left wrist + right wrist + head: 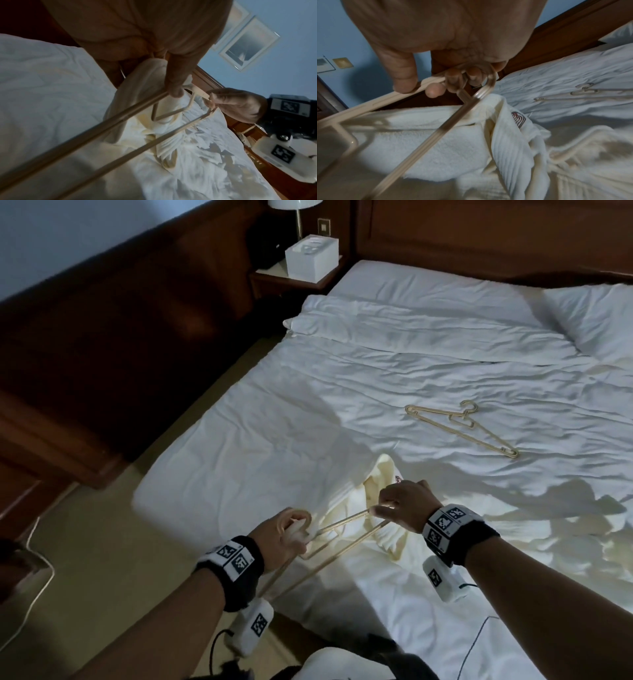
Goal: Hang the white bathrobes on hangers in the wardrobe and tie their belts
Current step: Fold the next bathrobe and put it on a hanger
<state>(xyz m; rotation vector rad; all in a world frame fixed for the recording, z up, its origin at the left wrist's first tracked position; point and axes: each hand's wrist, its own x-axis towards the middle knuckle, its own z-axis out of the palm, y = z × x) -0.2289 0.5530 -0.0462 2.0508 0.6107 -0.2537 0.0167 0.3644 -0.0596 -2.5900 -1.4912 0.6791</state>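
Observation:
A cream-white bathrobe point(375, 484) with a red emblem point(518, 119) lies bunched near the foot of the bed point(274, 412). Just above it I hold a beige hanger point(342, 537) in both hands. My left hand point(298, 529) grips a fold of the bathrobe point(145, 81), its thumb point(175, 89) pressing on one hanger arm point(102, 119). My right hand point(387, 508) has its fingers point(453, 81) curled round the neck below the hanger's hook point(489, 81). A second beige hanger point(462, 428) lies flat farther up the bed. No wardrobe is in view.
More crumpled white cloth point(599, 535) lies at the bed's right edge. A pillow point(596, 316) sits by the dark headboard point(479, 231). At the back stands a nightstand point(274, 277) with a white box point(311, 256) and a lamp point(296, 210). Dark wooden furniture point(85, 371) lines the left.

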